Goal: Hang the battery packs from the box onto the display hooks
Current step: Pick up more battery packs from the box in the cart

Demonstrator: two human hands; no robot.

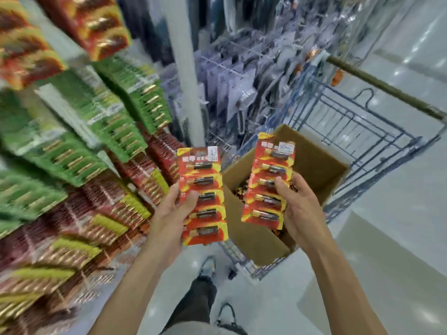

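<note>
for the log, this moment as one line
left hand grips left pack | right hand grips right pack | box in cart | both unhung

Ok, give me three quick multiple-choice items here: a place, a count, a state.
1. Where is the cardboard box? A on the floor; B in the blue wire cart; C on a shelf.
2. Batteries on the red battery strip in the left hand? A three; B five; C eight.
3. The right hand is: A empty; B pushing the cart; C gripping a second battery strip.
Answers: B, cart wire surrounds the box; B, five cells run down the card; C, its thumb presses the strip's front.
</note>
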